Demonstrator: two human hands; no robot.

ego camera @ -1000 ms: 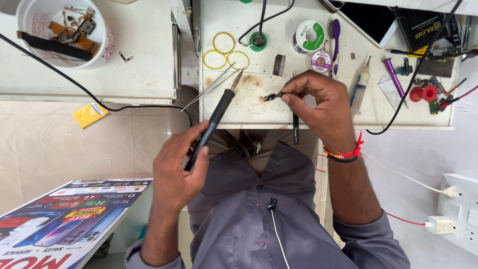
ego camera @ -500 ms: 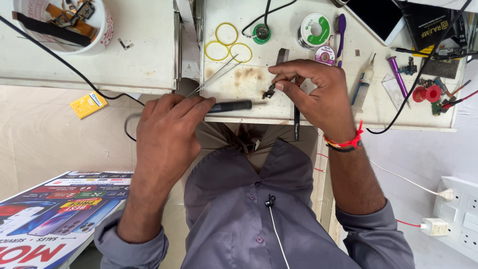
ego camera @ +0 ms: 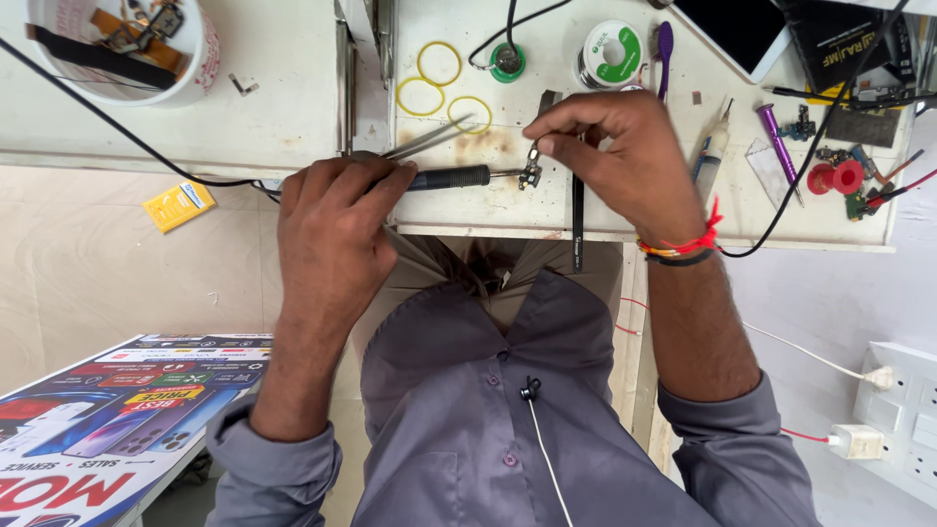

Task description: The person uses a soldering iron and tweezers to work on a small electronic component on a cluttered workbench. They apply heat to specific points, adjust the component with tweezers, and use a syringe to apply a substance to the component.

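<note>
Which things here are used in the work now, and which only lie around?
In use: left hand holding soldering iron; right hand pinching small metal part.

Lying about: yellow rings, solder spool, purple tool, white tub.

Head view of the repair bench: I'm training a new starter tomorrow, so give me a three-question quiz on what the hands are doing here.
1. True or false: the left hand grips the black-handled soldering iron.
2. What does the right hand pinch? A) a small metal part B) a yellow ring C) the purple tool
3. How many yellow rings lie on the white bench?

Key
1. True; its tip points at the small metal part.
2. A.
3. Three, beyond the hands, near the solder reel.
</note>
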